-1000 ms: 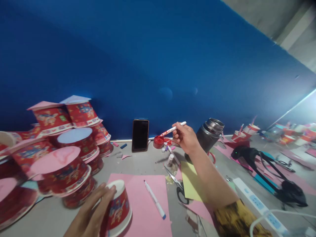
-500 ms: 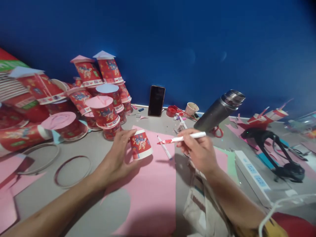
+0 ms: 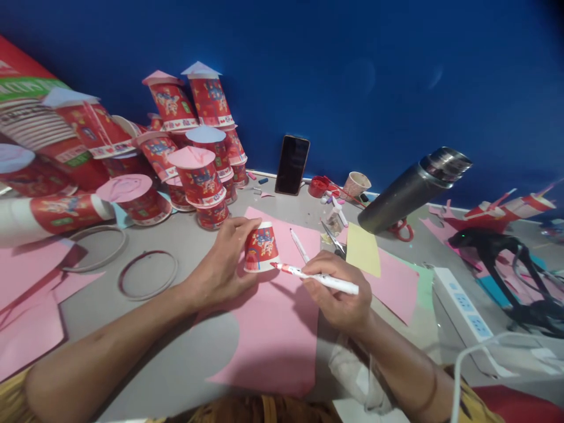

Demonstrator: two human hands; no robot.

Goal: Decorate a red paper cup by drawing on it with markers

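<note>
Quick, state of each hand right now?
Left hand: holding a printed red-and-white paper cup.
Right hand: holding a slim white red-tipped marker.

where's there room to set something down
Bare table shows between your left forearm and the curved-edged pink sheet, and narrowly between the phone and that sheet. Crowded: by the stacked cups and flask.

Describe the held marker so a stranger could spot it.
Below the blue wall, find the central pink sheet. At its right edge, the right hand holds a white marker, whose red tip distinguishes it from the dark-tipped marker lying there.
</note>
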